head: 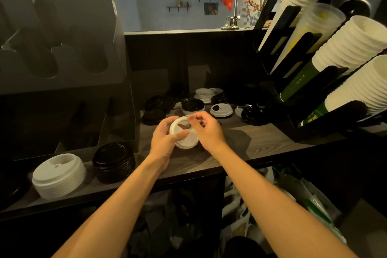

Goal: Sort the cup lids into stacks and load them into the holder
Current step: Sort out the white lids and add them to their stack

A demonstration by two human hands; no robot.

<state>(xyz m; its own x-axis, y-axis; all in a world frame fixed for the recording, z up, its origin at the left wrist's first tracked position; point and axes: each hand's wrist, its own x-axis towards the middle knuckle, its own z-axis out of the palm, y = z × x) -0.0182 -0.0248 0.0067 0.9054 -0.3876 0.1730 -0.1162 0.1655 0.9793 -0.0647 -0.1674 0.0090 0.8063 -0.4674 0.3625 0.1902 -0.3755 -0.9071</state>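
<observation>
We see the left hand point(165, 140) clamped round a small stack of round white plastic cup lids point(186, 139), thumb pressed across the top, while the right hand point(206, 130) pinches the far rim of the uppermost lid with curled fingers. The stack hangs just to the right of the dark compartmented lid holder point(121, 115), a little above the grey wood-grain surface point(251, 140). In our judgement the main risk is a crooked seat. If the top lid goes on tilted and gets pressed, it may jam or pop off, and the thin rim could buckle under the pinch. A loose grip could also let the lower lids slide out and scatter among the mixed black and white loose lids point(222, 110) lying right of the holder and further back. In front of the holder stand a tall ribbed stack of white lids point(58, 176) and a stack of glossy black lids point(114, 162). A careless sweep of the left forearm toward the holder could topple either. The dim light makes mixing lid sizes likely too.
</observation>
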